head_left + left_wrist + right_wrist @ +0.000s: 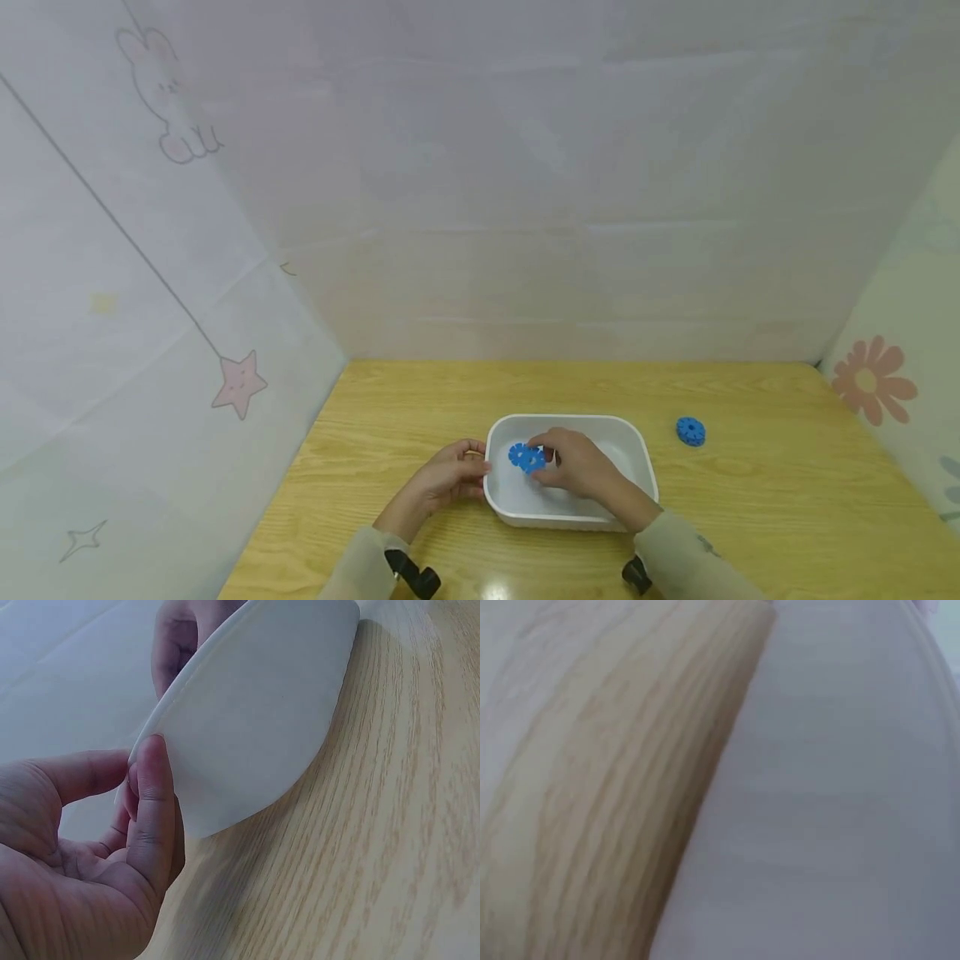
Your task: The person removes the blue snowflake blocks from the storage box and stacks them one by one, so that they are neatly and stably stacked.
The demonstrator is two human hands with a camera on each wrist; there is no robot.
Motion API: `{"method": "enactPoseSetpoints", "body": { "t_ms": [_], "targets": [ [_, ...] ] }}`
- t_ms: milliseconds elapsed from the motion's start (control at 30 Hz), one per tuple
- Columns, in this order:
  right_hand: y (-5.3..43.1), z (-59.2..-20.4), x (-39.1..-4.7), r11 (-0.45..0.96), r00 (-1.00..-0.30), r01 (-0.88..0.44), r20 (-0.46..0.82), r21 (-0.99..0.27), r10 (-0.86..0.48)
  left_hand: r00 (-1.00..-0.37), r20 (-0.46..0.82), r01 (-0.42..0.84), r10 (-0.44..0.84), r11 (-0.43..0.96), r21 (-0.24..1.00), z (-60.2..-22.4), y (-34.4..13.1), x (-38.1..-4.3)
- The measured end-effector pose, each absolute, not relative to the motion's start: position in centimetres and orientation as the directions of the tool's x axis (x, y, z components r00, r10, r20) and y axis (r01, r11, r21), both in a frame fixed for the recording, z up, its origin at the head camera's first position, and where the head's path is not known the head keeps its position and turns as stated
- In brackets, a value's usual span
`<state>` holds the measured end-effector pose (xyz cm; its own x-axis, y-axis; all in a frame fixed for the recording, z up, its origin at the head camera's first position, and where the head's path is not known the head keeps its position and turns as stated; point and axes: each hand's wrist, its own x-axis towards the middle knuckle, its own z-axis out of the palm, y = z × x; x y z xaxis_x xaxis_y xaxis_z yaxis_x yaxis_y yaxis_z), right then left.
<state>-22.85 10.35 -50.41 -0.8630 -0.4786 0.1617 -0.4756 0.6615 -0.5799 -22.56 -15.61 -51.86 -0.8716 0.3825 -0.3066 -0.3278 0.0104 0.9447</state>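
Observation:
A white rectangular basin (555, 523) stands on the table. My left hand (452, 473) pinches its left rim; in the left wrist view the thumb and fingers of that hand (112, 840) meet at the edge of the white wall (255, 712). Inside the basin, my right hand (576, 465) reaches over the right side and pinches a blue notched snowflake disc (534, 461) between thumb and fingers. Another blue snowflake disc (517, 454) overlaps it on the left. The right wrist view shows only the basin's outer wall (817, 795), with the right hand out of sight.
A small stack of blue snowflake discs (691, 431) lies on the wooden table (420, 400) to the right of the basin. Patterned cloth walls (570, 208) rise behind the table and at both sides.

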Motion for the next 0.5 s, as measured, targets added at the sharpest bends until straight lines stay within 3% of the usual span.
{"method": "enactPoseSetpoints", "body": {
  "t_ms": [500],
  "targets": [
    [14.8,-48.7,-21.8,0.635,-0.892,-0.450,0.282,-0.628,-0.354,-0.876,-0.297,-0.322,0.379,-0.003,0.947,-52.2,-15.7,-22.6]
  ]
}}
